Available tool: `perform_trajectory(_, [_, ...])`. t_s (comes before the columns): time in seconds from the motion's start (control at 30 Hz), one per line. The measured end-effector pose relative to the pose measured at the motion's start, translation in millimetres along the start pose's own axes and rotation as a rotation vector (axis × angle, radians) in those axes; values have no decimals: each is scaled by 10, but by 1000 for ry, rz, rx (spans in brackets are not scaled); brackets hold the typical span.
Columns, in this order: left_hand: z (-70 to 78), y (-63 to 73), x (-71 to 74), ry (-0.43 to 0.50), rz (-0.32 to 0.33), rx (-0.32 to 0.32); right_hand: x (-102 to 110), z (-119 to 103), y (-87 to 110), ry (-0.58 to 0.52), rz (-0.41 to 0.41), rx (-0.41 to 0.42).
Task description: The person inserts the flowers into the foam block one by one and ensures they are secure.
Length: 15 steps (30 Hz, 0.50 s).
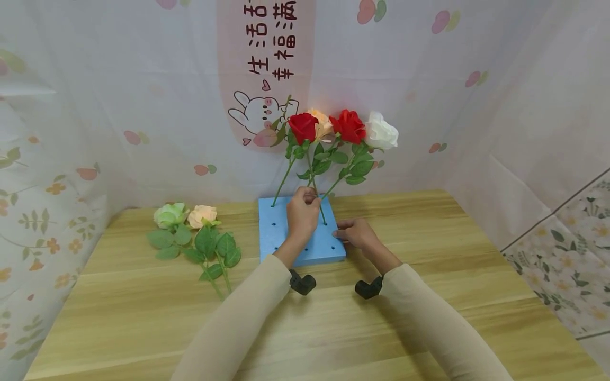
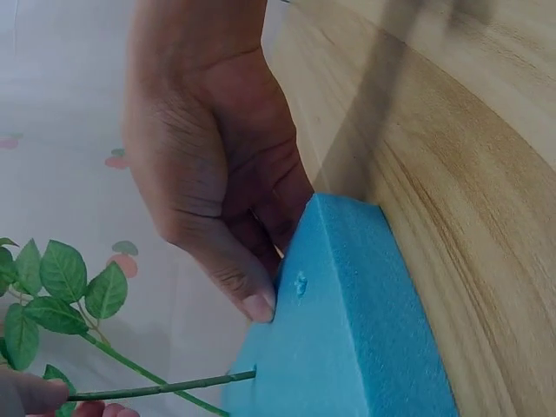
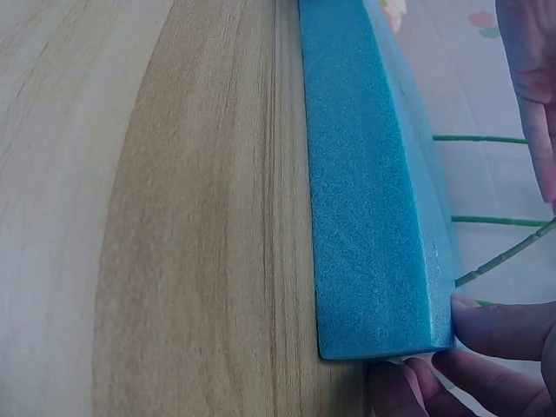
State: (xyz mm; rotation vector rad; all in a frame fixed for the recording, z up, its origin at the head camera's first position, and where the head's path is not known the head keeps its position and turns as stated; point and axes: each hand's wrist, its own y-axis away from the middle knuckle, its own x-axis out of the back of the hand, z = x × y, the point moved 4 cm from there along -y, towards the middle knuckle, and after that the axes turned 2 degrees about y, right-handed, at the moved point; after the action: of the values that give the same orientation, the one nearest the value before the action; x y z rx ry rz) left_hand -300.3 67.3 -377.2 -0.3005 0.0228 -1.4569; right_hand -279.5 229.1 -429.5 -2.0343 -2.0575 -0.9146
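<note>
Wood table (image 1: pixel 114 317) pushed up to a printed curtain (image 1: pixel 157 100) in the head view, blue foam block (image 1: pixel 267 238) near the back edge, wood stretching wide to the right. Left hand (image 1: pixel 303 214) pinches a green stem (image 1: pixel 323 214) stuck in the block; can't tell which bloom it carries. Right hand (image 1: pixel 360 234) grips the block's right edge. 2 red roses (image 1: pixel 303 128), 1 peach rose (image 1: pixel 320 125) and 1 white rose (image 1: pixel 381 131) stand close behind; 1 green rose (image 1: pixel 170 215) and 1 more peach lie left. Curtain writing (image 1: pixel 259 64): I can read 生, 幸, 福

Left wrist view: right thumb on the block's top, near a hole

Right wrist view: block's long side runs along the wood, right fingers at its end
</note>
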Motion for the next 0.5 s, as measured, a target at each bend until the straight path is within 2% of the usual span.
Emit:
perform_trajectory(0.27, [11, 22, 104, 12, -14, 10, -16, 8, 16, -13, -3, -10])
perform_trajectory(0.5, [49, 82, 246, 5, -58, 37, -3, 21, 22, -12, -18, -12])
